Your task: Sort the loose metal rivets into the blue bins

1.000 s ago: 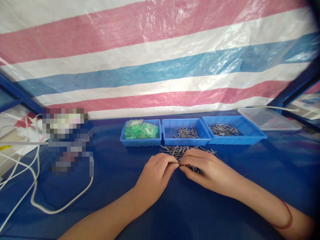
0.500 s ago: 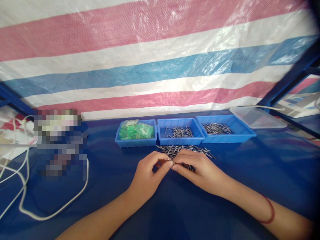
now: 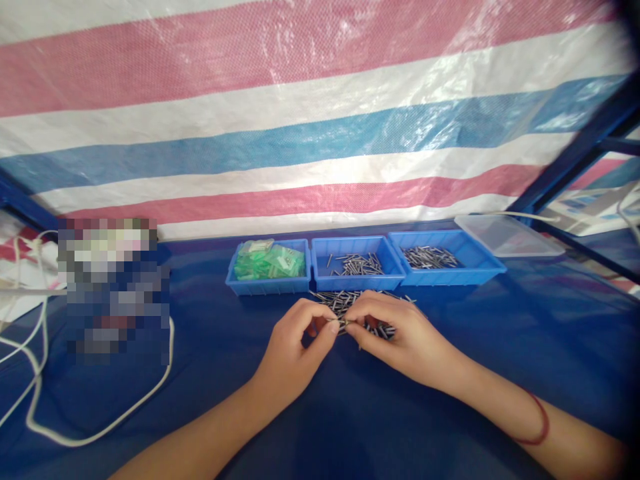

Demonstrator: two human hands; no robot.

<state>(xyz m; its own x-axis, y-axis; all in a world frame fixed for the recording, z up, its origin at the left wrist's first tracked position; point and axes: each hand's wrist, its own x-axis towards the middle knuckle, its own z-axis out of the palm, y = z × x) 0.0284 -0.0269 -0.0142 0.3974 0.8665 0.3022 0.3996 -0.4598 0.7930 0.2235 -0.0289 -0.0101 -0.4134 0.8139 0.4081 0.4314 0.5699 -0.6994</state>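
Note:
My left hand point(image 3: 295, 347) and my right hand point(image 3: 400, 333) meet fingertip to fingertip on the blue table, both pinched on a small metal pin point(image 3: 343, 323) between them. A loose heap of metal pins point(image 3: 350, 303) lies just behind the fingers, partly hidden by my right hand. Three blue bins stand in a row beyond: the left bin point(image 3: 267, 283) holds green packets, the middle bin point(image 3: 357, 267) and the right bin point(image 3: 447, 260) hold more pins. A red band circles my right wrist.
A clear plastic lid point(image 3: 507, 235) lies right of the bins. A white cable point(image 3: 100, 427) loops over the table at the left, beside a blurred-out object point(image 3: 113, 287). A striped tarp point(image 3: 320, 120) hangs behind; blue frame bars point(image 3: 575, 157) stand at the right.
The view has shifted left, so the bins sit further left. My left thumb and fingers have opened from a closed curl into a pinch at the pin; both hands stay at the heap.

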